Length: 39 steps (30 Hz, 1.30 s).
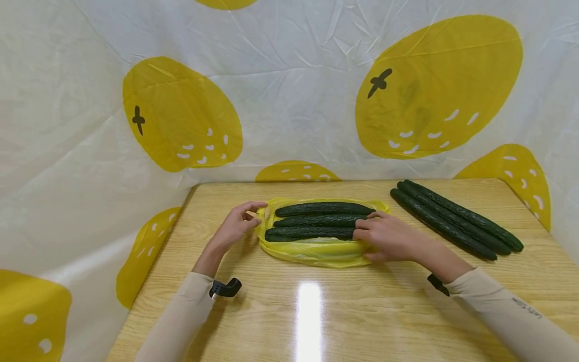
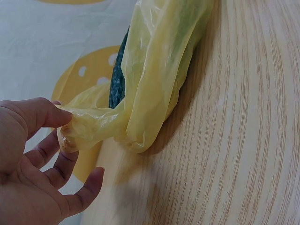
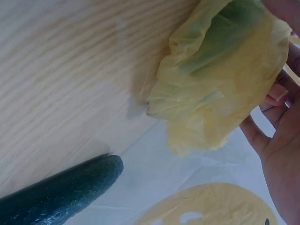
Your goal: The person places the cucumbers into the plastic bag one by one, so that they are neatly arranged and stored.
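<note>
A thin yellow plastic bag (image 1: pixel 318 253) lies crosswise on the table with three dark green cucumbers (image 1: pixel 322 208) side by side in its opening. Its front edge is folded up along the nearest cucumber. At the bag's left end, my left hand (image 1: pixel 238 222) pinches a gathered corner between thumb and fingers, with the little finger (image 2: pixel 86 194) held away from the plastic. My right hand (image 1: pixel 391 236) grips the bag's right end, covering the tips of the cucumbers there. In the right wrist view, crumpled yellow plastic (image 3: pixel 211 93) partly hides that hand's fingers.
Three more cucumbers (image 1: pixel 457 221) lie together at a slant on the right of the wooden table (image 1: pixel 253 322). A white sheet printed with yellow fruit (image 1: pixel 289 110) hangs behind the table and along its sides.
</note>
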Tool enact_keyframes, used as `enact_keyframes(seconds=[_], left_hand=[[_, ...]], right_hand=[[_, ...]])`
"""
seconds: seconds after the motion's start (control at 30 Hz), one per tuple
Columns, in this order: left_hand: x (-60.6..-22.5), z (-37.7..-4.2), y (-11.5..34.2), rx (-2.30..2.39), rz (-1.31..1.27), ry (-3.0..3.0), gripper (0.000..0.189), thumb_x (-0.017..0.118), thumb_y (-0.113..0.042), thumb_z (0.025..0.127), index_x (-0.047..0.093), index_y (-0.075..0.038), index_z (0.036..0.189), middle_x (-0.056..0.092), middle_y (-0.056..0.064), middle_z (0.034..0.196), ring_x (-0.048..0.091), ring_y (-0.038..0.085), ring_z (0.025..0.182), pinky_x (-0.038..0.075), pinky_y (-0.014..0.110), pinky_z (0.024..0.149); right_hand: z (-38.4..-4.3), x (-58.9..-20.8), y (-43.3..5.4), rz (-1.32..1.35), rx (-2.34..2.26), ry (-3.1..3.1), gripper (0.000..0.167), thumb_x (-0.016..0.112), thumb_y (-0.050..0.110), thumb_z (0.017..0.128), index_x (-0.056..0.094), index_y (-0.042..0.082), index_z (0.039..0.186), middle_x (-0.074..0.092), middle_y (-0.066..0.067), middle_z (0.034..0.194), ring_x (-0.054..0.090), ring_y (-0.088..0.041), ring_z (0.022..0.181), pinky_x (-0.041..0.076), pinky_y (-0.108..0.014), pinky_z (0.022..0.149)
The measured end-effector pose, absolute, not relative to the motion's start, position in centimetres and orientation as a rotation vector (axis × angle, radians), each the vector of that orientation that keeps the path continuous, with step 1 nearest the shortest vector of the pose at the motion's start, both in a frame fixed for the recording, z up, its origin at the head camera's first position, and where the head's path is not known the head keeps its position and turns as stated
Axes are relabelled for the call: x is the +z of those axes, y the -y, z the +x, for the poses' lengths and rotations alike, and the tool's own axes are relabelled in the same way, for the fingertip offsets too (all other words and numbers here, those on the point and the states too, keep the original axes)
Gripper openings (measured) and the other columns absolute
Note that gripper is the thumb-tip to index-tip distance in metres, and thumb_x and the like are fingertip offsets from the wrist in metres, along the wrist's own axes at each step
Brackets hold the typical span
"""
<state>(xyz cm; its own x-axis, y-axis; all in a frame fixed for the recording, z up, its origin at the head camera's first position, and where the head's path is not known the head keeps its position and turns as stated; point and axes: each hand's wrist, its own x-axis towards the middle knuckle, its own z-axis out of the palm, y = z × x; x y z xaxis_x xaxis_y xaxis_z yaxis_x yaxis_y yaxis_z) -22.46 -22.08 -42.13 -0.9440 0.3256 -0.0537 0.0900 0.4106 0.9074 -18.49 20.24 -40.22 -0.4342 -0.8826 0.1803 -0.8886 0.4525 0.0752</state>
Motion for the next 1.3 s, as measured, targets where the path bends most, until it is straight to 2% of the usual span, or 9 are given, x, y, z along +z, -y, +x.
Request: enact_keyframes(seconds=[0.37, 0.7, 0.83, 0.97, 1.1, 1.3], left_hand=[[-41.7, -22.3, 21.9, 1.544, 0.373, -2.438, 0.045, 0.059, 0.000, 0.099, 0.058, -0.008, 0.144, 0.051, 0.020, 0.134, 0.056, 0.031, 0.095, 0.051, 0.047, 0.076], [-42.0, -22.4, 22.0, 1.531, 0.373, -2.445, 0.044, 0.059, -0.002, 0.100, 0.059, -0.013, 0.143, 0.051, 0.016, 0.133, 0.056, 0.030, 0.094, 0.050, 0.048, 0.076], [-41.9, -22.4, 21.9, 1.526, 0.361, -2.451, 0.044, 0.059, -0.002, 0.100, 0.059, -0.013, 0.143, 0.051, 0.015, 0.133, 0.055, 0.029, 0.093, 0.050, 0.046, 0.075], [-41.8, -22.3, 21.9, 1.523, 0.354, -2.457, 0.044, 0.059, -0.001, 0.100, 0.059, -0.012, 0.143, 0.051, 0.016, 0.132, 0.055, 0.027, 0.093, 0.050, 0.047, 0.075], [-41.8, -22.3, 21.9, 1.528, 0.349, -2.451, 0.044, 0.060, -0.002, 0.100, 0.060, -0.014, 0.142, 0.051, 0.015, 0.132, 0.055, 0.028, 0.094, 0.050, 0.049, 0.078], [-41.7, -22.2, 21.9, 1.527, 0.358, -2.452, 0.044, 0.060, -0.003, 0.100, 0.059, -0.013, 0.143, 0.051, 0.016, 0.134, 0.055, 0.028, 0.094, 0.051, 0.048, 0.078]], right_hand=[[-18.5, -39.3, -20.9, 1.539, 0.184, 2.552, 0.040, 0.086, 0.039, 0.080, 0.072, 0.018, 0.111, 0.065, 0.002, 0.107, 0.065, -0.014, 0.090, 0.051, -0.055, 0.092], [-18.7, -38.1, -22.5, 1.494, 0.276, 2.582, 0.039, 0.087, 0.035, 0.079, 0.073, 0.019, 0.112, 0.065, 0.004, 0.109, 0.064, -0.012, 0.091, 0.052, -0.052, 0.090], [-18.6, -37.6, -23.4, 1.429, 0.295, 2.667, 0.037, 0.085, 0.036, 0.081, 0.073, 0.020, 0.113, 0.066, 0.007, 0.110, 0.056, -0.005, 0.078, 0.050, -0.051, 0.091], [-18.6, -37.2, -24.3, 1.365, 0.321, 2.748, 0.036, 0.084, 0.035, 0.083, 0.073, 0.022, 0.114, 0.065, 0.007, 0.108, 0.046, 0.001, 0.068, 0.050, -0.037, 0.076], [-18.5, -36.8, -25.2, 1.305, 0.363, 2.802, 0.035, 0.084, 0.031, 0.083, 0.072, 0.022, 0.114, 0.065, 0.008, 0.109, 0.050, 0.002, 0.072, 0.043, -0.025, 0.062], [-18.5, -36.6, -26.8, 1.222, 0.375, 2.828, 0.036, 0.086, 0.028, 0.082, 0.073, 0.024, 0.116, 0.064, 0.011, 0.111, 0.062, -0.001, 0.085, 0.051, -0.028, 0.065]])
